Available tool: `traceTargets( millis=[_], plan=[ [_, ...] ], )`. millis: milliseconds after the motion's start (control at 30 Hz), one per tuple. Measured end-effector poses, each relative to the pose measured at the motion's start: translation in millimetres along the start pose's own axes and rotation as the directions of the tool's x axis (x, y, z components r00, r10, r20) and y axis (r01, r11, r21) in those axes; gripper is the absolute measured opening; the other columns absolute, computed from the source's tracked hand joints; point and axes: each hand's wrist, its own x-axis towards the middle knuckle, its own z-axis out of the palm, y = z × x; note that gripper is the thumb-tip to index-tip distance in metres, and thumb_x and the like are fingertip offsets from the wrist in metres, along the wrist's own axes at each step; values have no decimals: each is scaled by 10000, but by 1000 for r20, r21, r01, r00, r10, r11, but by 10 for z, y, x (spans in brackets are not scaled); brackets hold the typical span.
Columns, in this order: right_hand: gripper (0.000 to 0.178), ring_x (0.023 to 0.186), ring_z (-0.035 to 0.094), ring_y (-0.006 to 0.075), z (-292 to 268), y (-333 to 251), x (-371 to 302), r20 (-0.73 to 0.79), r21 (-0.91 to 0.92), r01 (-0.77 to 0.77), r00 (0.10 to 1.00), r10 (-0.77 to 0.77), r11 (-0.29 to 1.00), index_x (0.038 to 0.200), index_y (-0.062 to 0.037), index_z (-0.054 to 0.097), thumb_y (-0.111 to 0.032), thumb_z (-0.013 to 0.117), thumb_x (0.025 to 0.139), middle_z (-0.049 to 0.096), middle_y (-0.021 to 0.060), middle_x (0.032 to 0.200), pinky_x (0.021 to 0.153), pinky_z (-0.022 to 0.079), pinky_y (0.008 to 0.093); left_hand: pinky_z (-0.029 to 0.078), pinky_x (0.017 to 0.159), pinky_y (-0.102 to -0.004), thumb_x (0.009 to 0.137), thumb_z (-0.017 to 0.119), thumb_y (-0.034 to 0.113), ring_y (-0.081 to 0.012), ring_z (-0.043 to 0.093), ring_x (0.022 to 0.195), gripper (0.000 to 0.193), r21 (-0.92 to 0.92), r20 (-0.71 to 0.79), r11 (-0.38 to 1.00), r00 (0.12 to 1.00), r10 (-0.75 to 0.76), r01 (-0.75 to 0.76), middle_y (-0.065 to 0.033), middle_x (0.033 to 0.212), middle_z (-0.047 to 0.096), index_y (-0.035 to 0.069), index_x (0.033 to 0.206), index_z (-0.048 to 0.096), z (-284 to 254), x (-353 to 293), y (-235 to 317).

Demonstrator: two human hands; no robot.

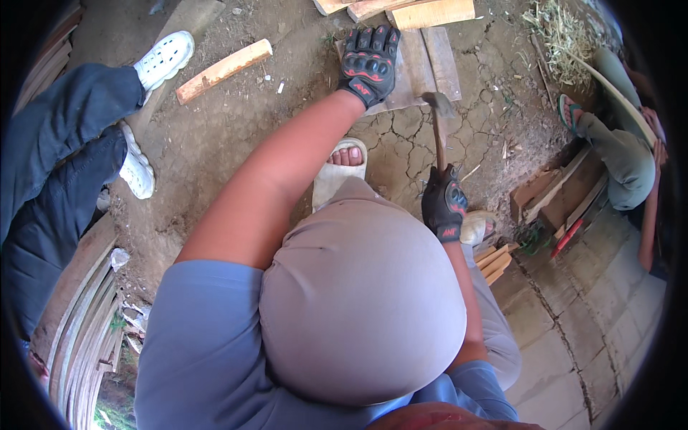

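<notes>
My left hand [369, 66], in a black glove with red trim, lies over the left part of some flat wooden boards [413, 72] on the ground, its fingers stretched forward side by side. My right hand [445, 203], gloved alike, is wrapped round the lower handle of a hammer [441, 136]. The hammer's metal head is up by the near right edge of the boards; whether it touches them I cannot tell. Whatever lies under my left palm is hidden.
Cut wood pieces [430, 13] lie beyond the boards, and a single split piece [224, 71] lies to the left. A person in white clogs [165, 61] is at the left; another sits at the right by stacked planks [566, 190]. The dirt ground [390, 136] is cracked.
</notes>
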Motion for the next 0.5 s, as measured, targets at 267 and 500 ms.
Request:
traceTargets(
  millis=[267,500],
  plan=[
    [274,765,720,425,-739,-205,-36,-462,339,198,886,-21,920,1182,-16,619,-269,576,1086,705,256,896,643,516,510,350,1222,-599,949,530,210,-357,552,1393,596,-33,2,999,1000,-3,3,-151,1519,576,105,1535,549,2,2,-27],
    [274,731,700,467,-293,-109,86,-108,259,-69,989,100,963,1112,-37,617,-309,584,1094,696,249,810,627,527,524,351,1221,-598,949,537,207,-365,546,1402,603,15,-31,1000,999,-9,9,-155,1541,563,100,1543,540,55,98,-43]
  ],
)
